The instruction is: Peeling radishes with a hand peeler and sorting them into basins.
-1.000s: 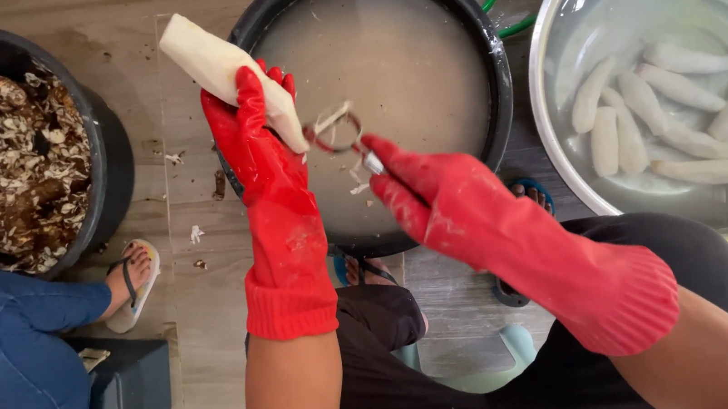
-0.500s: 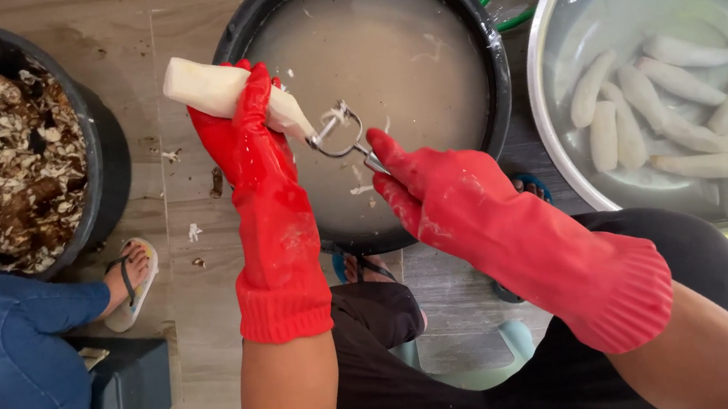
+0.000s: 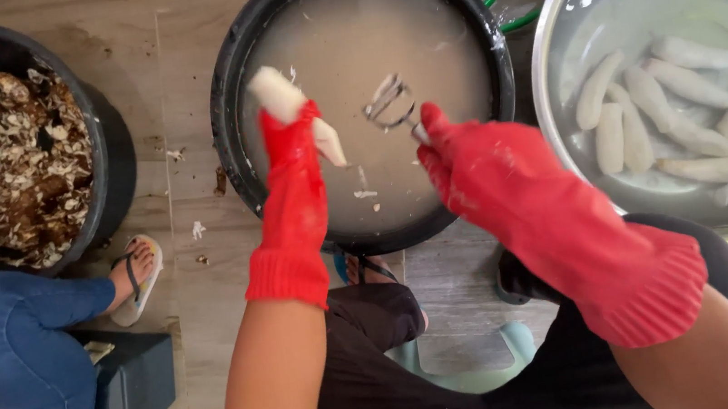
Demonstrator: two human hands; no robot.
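Head view, taking the black basin (image 3: 235, 155) of cloudy water as the landmark. The left hand (image 3: 293, 162), in a red rubber glove, is wrapped around a white peeled root (image 3: 278, 95) over the basin's left half; its fingers are curled tight around the root's middle, both ends showing. The right hand (image 3: 479, 173), also gloved in red, grips the handle of a metal peeler (image 3: 389, 101) over the basin's centre, fingers closed on it, blade apart from the root.

To peel well, I judge the root should be held firmly and turned a little between strokes, the blade drawn lightly along its length so only skin comes off and scraps fall into the water.

Counted: one root in hand, one peeler, two red gloves. Right of the basin stands one steel bowl (image 3: 563, 26) holding about nine peeled roots (image 3: 688, 85) in water. Left of the basin is one black bucket (image 3: 116, 150) of brown peelings (image 3: 22, 170). Below the bucket sits another person's knee in blue jeans (image 3: 14, 336), with one sandalled foot (image 3: 136, 274).
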